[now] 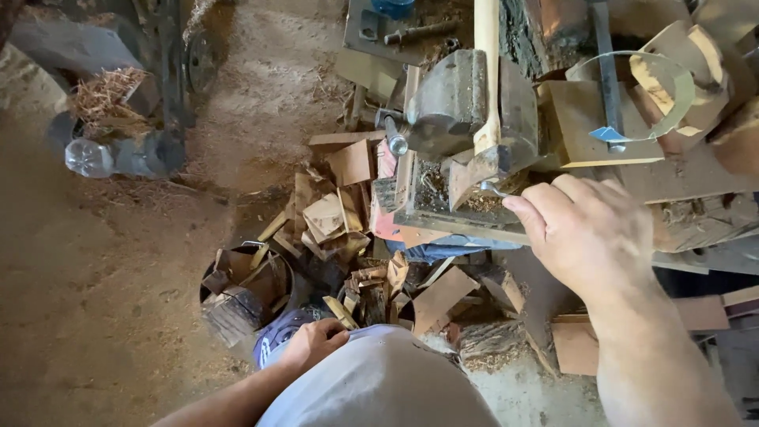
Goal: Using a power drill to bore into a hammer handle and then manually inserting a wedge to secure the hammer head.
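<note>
From the head camera, a grey bench vise [458, 103] grips a long wooden strip [487, 79] that stands nearly upright in the picture, its long axis running away from the person and its lower end flaring into a wedge just below the vise. The right hand [589, 233] lies just below and right of the vise, far nearer to it than the left. Its fingers are curled, the fingertips closed on a small metal piece [494, 188] at the foot of the strip. The left hand [315, 341] is well below and left of the vise, loosely closed on the knee; I cannot tell whether it holds anything. Wood offcuts [340, 217] lie heaped left of the vise.
</note>
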